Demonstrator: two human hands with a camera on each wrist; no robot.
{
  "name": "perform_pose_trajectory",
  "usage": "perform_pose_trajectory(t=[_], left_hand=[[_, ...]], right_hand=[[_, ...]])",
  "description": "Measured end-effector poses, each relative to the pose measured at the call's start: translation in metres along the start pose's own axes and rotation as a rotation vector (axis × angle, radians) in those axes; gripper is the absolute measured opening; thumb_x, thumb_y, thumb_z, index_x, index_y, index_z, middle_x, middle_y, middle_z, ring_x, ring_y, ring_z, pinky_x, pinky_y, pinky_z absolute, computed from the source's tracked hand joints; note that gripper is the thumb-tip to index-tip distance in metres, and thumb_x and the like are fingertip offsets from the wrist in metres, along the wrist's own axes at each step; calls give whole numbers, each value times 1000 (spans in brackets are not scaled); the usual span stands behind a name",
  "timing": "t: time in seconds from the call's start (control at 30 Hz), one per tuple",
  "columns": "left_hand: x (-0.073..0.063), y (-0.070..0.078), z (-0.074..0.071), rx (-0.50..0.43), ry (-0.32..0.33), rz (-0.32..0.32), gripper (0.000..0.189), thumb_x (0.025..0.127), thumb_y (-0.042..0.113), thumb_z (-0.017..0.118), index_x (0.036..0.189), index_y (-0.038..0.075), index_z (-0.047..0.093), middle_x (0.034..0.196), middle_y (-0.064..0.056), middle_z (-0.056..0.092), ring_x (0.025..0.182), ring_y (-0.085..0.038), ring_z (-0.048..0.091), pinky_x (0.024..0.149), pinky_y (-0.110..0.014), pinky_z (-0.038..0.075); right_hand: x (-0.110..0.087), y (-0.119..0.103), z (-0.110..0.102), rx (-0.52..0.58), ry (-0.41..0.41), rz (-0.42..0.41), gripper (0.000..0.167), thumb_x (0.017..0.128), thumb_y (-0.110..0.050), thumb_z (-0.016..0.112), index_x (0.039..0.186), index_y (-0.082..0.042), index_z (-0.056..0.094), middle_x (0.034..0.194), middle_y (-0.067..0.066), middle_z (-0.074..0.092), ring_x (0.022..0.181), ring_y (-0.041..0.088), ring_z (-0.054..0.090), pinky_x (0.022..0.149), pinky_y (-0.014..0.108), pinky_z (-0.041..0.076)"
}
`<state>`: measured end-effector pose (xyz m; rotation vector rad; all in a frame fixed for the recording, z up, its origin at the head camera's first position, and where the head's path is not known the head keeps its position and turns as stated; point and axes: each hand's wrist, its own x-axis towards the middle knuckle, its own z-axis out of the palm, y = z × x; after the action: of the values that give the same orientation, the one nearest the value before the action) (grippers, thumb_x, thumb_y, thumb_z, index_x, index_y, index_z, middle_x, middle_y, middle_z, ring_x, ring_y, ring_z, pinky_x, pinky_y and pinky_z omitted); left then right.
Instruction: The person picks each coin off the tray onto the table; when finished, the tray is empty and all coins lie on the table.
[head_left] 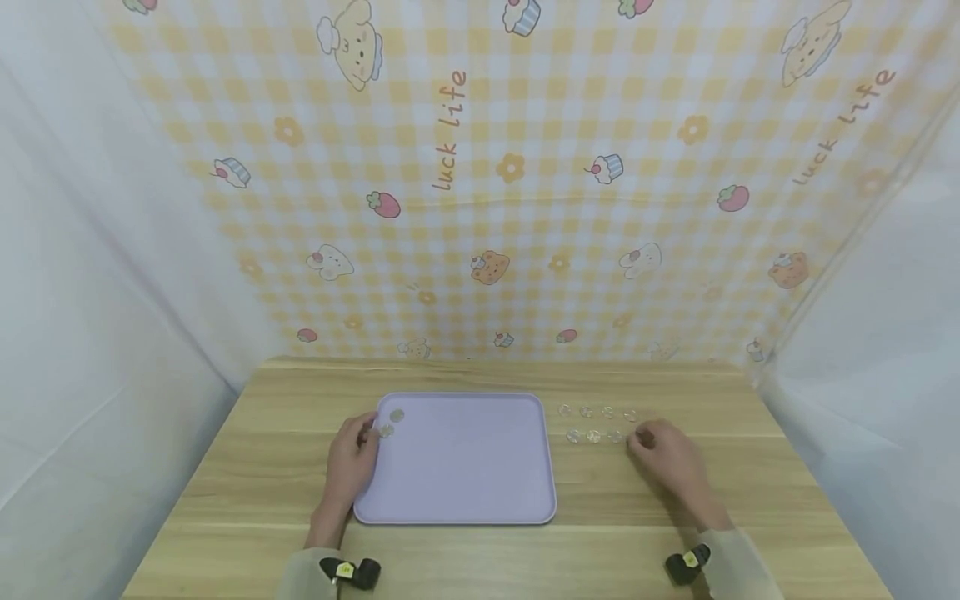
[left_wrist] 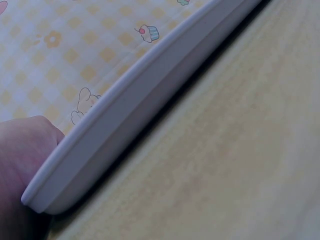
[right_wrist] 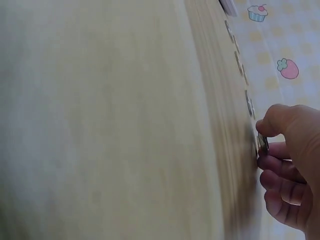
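A pale purple tray [head_left: 465, 467] lies flat on the wooden table. My left hand [head_left: 351, 458] grips its left rim; the left wrist view shows part of that hand [left_wrist: 27, 150] against the tray's side [left_wrist: 120, 110]. Two coins [head_left: 397, 415] rest in the tray's upper left corner. To the right of the tray, several shiny coins [head_left: 593, 436] lie in two rows. At the right end of the nearer row, my right hand [head_left: 670, 462] pinches a coin [right_wrist: 263, 143] between thumb and fingers, low over the table.
The wooden table [head_left: 615, 550] runs back to a yellow checked cloth [head_left: 510, 225] hanging behind it. White curtains [head_left: 112, 292] hang at both sides. Each wrist wears a small black camera [head_left: 351, 572].
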<state>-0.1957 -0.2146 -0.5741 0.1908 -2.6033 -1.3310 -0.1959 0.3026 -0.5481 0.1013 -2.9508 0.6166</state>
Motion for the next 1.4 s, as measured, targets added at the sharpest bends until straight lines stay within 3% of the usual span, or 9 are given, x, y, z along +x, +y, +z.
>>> perform_pose_trajectory(t=[0.4,0.67,0.83,1.17,1.4], left_hand=[[0,-2,1,-8,18,25,35,100,11,54,134,2,59,118,-15,63,98,-23,57,85,-33,51],[-2,-1,-2,4,23,20,35,100,13,54,133,3,60,116,-13,63,96,-21,56,82,-26,50],[-2,-2,0,-2,27,23,34,100,13,54,133,4,60,118,-13,63,97,-22,57,83,-29,51],[-1,-2,4,-6,36,40,35,100,12,54,132,2,60,116,-14,63,95,-21,56,80,-26,51],[-2,0,0,-2,12,4,36,101,16,53,134,5,58,120,-12,62,99,-20,57,84,-28,51]], right_hand=[[-4,-7,-1,-89,29,-80,24,89,-20,69,103,-1,71,93,11,66,81,26,63,74,49,56],[-2,-5,2,-80,-7,-41,26,89,-21,68,106,-1,71,100,14,67,87,31,65,79,53,55],[-1,-5,1,-71,-32,-31,29,90,-23,67,108,0,69,103,16,67,90,34,65,82,56,54],[-1,-5,-16,0,-100,-16,45,93,-32,66,122,3,63,118,25,64,103,42,64,90,60,51],[2,-27,-23,47,-8,-68,46,94,-32,67,127,-1,61,114,19,67,91,29,67,72,47,56]])
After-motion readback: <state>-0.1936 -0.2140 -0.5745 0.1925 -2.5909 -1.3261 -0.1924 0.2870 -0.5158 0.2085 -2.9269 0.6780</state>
